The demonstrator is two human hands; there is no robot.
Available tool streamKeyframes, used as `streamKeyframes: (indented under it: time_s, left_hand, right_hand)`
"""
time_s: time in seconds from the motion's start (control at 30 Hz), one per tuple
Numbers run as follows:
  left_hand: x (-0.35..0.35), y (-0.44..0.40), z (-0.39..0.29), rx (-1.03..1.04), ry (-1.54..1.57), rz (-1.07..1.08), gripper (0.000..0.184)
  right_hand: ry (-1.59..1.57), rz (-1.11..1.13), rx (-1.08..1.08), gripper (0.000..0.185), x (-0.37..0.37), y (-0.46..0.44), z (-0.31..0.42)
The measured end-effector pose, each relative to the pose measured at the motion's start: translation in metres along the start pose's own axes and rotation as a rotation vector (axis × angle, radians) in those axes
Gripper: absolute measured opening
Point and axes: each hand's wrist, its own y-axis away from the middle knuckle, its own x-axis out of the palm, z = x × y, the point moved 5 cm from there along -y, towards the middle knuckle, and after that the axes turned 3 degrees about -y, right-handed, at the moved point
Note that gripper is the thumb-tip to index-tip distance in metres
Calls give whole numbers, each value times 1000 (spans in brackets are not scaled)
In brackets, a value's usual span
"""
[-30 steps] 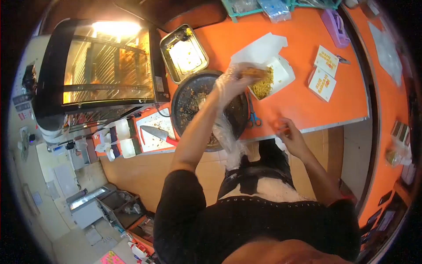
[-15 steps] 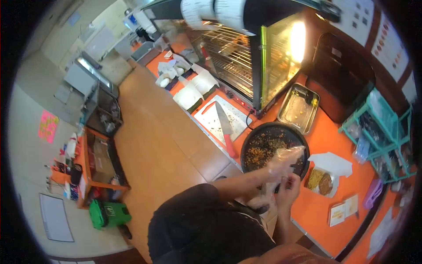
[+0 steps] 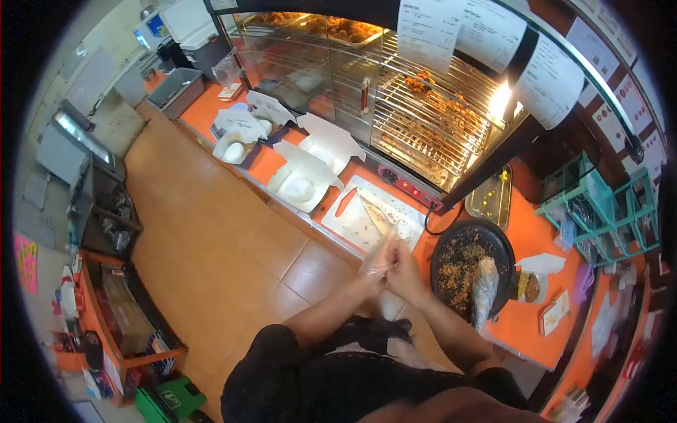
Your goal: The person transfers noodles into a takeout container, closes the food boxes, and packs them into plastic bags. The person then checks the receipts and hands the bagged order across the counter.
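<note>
Head view: our hands (image 3: 379,264) meet by the board (image 3: 341,224), grasp unclear; the right box (image 3: 543,289) already holds food (image 3: 532,287), its lid (image 3: 541,264) open.

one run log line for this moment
left hand: clear plastic glove, touching right hand | round black pan: brown crumbs, crumpled clear plastic | open white cardboard box beside pan: food

The glove (image 3: 377,264) looks like thin, shiny plastic — the pan (image 3: 503,247) matt, the knife blade (image 3: 374,212) smooth metal.
</note>
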Motion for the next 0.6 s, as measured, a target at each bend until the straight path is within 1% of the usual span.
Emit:
streamKeyframes:
  time_s: [0.03, 0.07, 0.1, 0.13, 0.17, 0.23, 0.27, 0.3, 0.33, 0.37, 0.4, 0.43, 0.47, 0.5, 0.53, 0.57, 0.6]
  left_hand:
    - [-5, 1, 0, -25, -2, 4, 39]
    - [-13, 2, -1, 52, 18, -94, 40]
    - [-19, 3, -1, 83, 26, -137, 40]
    - [-25, 5, -1, 114, 33, -181, 41]
    - [-29, 9, -1, 197, -305, -158, 40]
    - [-32, 22, 7, 374, -972, -96, 40]
    - [-17, 47, 12, 780, -786, -60, 37]
    - [-22, 57, 5, 772, -785, -49, 37]
    - [-21, 65, -2, 746, -911, 208, 35]
    - [-20, 70, -5, 716, -1028, 471, 33]
    - [-25, 48, -28, 628, -958, 343, 34]
    - [-19, 27, -70, 519, -822, 112, 34]
    - [-30, -14, -100, 713, -833, -79, 38]
    - [-18, -38, -145, 1154, -935, -227, 42]
    - [9, -53, -196, 1299, -1010, -210, 46]
    - [30, -66, -230, 1535, -1029, -369, 45]
    - [45, -84, -252, 1578, -1074, -455, 42]
  right_hand:
    - [6, -14, 20, 20, 13, -4, 2]
    - [51, -38, 81, 20, 21, -8, 1]
    - [96, -63, 138, 20, 25, -15, 0]
    - [-34, -114, 259, 19, 25, -25, -30]
    - [-166, -181, 373, 18, 25, -34, -58]
    - [45, -205, 18, 17, 15, -59, -24]
    - [49, -214, 22, 17, 4, -75, -28]
    - [125, -385, 99, 17, -23, -86, -39]
    - [202, -555, 171, 19, -44, -90, -33]
    - [-24, -499, 435, 21, -54, -87, -38]
    - [124, -367, 403, 21, -60, -84, -54]
    - [200, -301, 395, 22, -63, -79, -56]
    - [275, -237, 382, 23, -67, -74, -57]
    - [214, -207, 515, 23, -72, -70, -34]
    - [155, -175, 644, 25, -75, -69, -23]
    - [166, -176, 650, 25, -81, -72, -24]
    - [371, -338, 332, 19, -98, -86, -10]
